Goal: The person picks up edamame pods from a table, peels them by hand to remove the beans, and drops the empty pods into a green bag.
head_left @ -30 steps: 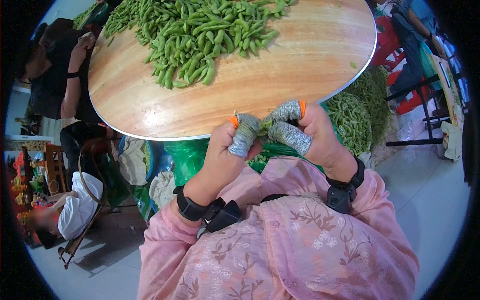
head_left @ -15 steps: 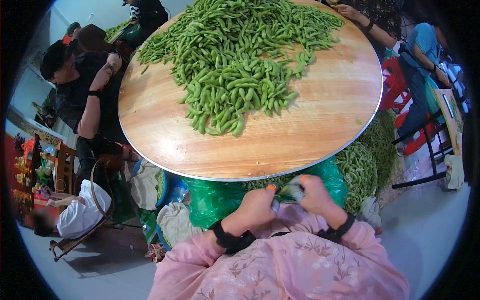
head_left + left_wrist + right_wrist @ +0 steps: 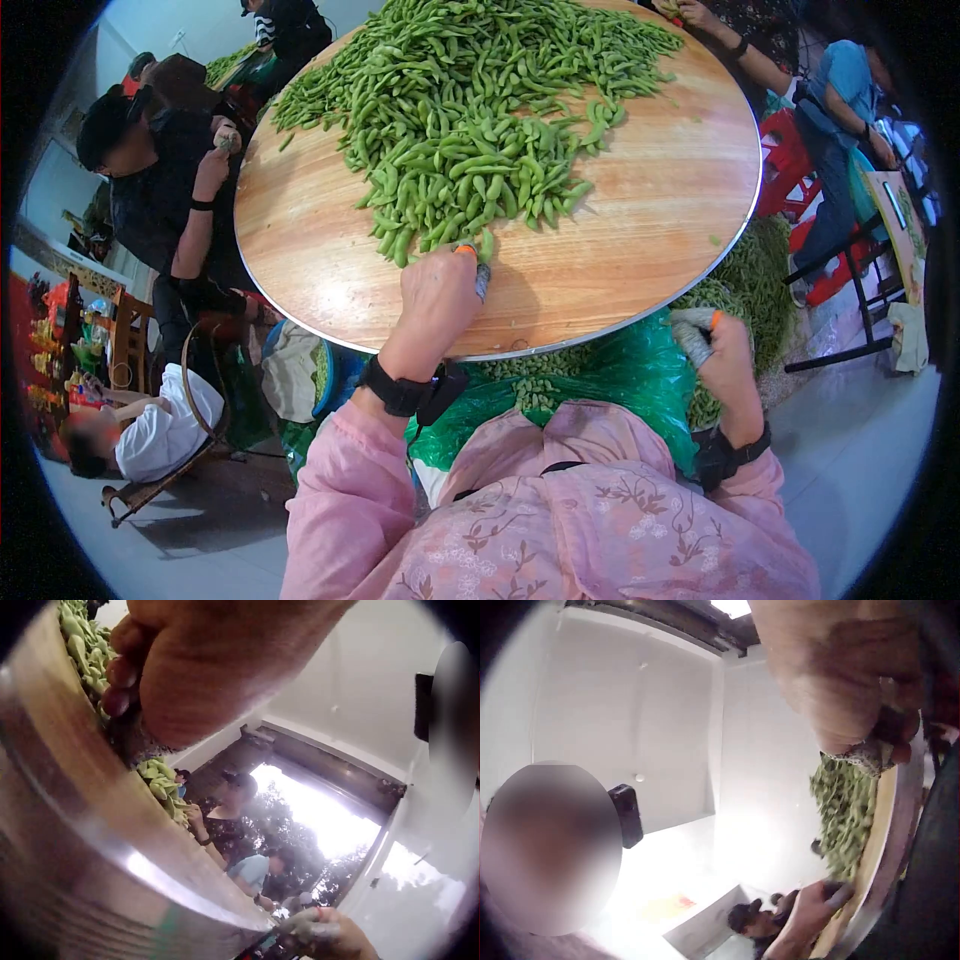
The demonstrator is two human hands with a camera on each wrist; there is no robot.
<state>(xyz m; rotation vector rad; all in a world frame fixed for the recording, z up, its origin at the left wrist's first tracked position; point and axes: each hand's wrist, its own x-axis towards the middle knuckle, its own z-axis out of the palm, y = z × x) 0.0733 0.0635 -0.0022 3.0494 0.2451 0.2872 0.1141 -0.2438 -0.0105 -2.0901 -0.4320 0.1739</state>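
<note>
My left hand [image 3: 440, 295] reaches over the round wooden table [image 3: 620, 240], fingertips right at an edamame pod [image 3: 487, 243] on the near edge of the big green heap [image 3: 480, 120]. Whether it pinches that pod I cannot tell. In the left wrist view its fingers [image 3: 120, 679] are bent down beside the pods. Away to the right, my right hand [image 3: 725, 360] hangs below the table rim, over the side of a green plastic bag [image 3: 640, 385]. Its fingers are loosely bent, with no pod visible in them. Grey knitted sleeves with orange edges cover thumb and forefinger on both hands.
Shelled-looking pale green pieces [image 3: 530, 390] lie in the bag at my lap. More green pods [image 3: 740, 290] are heaped on the floor at right. A person in black [image 3: 160, 190] sits at the table's left side. Red stools [image 3: 785, 165] stand at right.
My hands were together in front of me, working on a green pod. They have parted: the left has gone forward to the heap, the right out to the right.
</note>
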